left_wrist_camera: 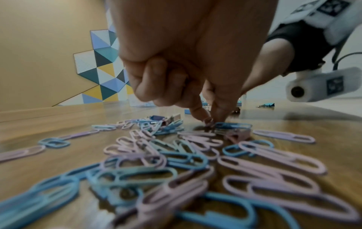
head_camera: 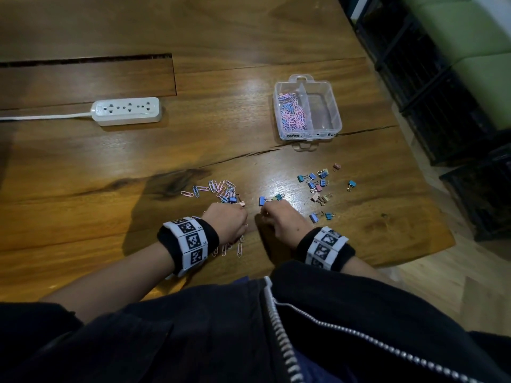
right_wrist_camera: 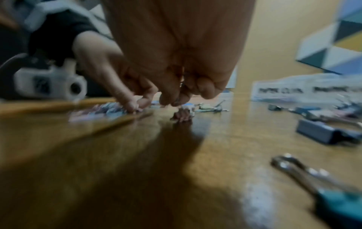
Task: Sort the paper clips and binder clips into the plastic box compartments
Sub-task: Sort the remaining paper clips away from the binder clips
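My left hand (head_camera: 225, 221) was down on the table (head_camera: 110, 211) near its front edge, at the near side of the loose paper clips (head_camera: 218, 187), which fanned away from me toward the far edge. In the left wrist view my thumb and first finger (left_wrist_camera: 197, 111) were pinched together at the far end of the heap, the other fingers curled under; they seemed to nip a pink clip (left_wrist_camera: 208, 120), though the blur left me unsure it was truly caught.

My right hand (head_camera: 279, 221) sat just beside the left, fingers curled in, tips close to a blue binder clip (head_camera: 262, 200) lying just beyond them. Whether it had hold of anything I could not tell (the right wrist view was smeared). The other binder clips (head_camera: 318, 183) lay scattered to the right, so that hand was the nearer one for them.

The plastic box (head_camera: 307, 107) stood well apart, farther back and to the right, paper clips already in its left compartment, the right one looking bare. Only the head view showed that; the wrist views showed the fingertips it hid.
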{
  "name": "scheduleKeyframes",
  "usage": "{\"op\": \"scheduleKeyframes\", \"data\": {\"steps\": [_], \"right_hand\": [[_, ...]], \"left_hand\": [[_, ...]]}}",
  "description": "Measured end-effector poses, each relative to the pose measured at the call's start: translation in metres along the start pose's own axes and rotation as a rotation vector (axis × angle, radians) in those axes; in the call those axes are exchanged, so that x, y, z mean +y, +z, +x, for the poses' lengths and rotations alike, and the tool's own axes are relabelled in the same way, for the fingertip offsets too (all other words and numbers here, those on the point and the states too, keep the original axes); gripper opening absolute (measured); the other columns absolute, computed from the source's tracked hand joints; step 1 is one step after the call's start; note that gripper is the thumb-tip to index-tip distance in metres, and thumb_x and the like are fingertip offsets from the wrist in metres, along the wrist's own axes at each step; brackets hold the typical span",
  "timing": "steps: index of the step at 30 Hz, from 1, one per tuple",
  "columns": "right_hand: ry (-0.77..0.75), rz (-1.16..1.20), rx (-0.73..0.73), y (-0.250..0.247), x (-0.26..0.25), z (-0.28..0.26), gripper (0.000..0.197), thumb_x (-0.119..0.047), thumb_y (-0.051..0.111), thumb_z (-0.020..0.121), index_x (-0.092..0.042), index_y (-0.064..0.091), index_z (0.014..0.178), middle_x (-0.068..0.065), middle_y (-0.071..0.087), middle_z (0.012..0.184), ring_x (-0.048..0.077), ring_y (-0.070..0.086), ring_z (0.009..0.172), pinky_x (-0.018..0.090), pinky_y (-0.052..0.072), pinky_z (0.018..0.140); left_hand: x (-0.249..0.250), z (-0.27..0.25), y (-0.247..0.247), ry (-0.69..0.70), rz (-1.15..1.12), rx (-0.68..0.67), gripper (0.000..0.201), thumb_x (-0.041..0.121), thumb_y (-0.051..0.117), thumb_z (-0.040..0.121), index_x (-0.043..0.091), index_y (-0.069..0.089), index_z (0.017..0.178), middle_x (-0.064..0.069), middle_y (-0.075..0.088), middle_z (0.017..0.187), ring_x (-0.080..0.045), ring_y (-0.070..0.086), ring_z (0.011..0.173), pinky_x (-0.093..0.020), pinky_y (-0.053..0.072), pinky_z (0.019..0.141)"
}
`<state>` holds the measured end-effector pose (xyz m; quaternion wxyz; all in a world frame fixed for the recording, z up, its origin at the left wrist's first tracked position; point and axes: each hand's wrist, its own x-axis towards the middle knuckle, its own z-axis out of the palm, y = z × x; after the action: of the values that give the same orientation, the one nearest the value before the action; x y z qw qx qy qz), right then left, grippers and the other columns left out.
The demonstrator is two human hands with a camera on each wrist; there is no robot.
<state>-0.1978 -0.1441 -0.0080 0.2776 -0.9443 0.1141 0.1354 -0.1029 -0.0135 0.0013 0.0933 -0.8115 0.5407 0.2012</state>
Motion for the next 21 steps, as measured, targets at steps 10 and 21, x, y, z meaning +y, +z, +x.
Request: {"op": "scheduleKeyframes", "data": {"steps": [10,21], "right_hand": [[0.435,1.157,0.122,-0.031,0.012,0.003,0.029,-0.003,0.038,0.089,-0.011,0.046,0.063,0.001,0.044,0.063,0.012,0.037,0.054,0.020,0.031,0.051],[0.506,0.482,0.218,-0.027,0.027,0.017,0.010,-0.014,0.057,0.086,-0.012,0.047,0.086,-0.006,0.047,0.075,0.011,0.046,0.074,0.017,0.034,0.057]], "left_hand": [[-0.024,0.006,-0.016,-0.231,-1.633,-0.003,0.017,0.013,0.040,0.076,0.012,0.037,0.059,0.008,0.042,0.050,-0.007,0.037,0.043,-0.015,0.029,0.040],[-0.031,0.000,-0.016,-0.298,-1.923,-0.116,0.033,0.015,0.035,0.096,0.013,0.040,0.063,0.006,0.046,0.046,-0.003,0.032,0.029,-0.010,0.023,0.027]]}}
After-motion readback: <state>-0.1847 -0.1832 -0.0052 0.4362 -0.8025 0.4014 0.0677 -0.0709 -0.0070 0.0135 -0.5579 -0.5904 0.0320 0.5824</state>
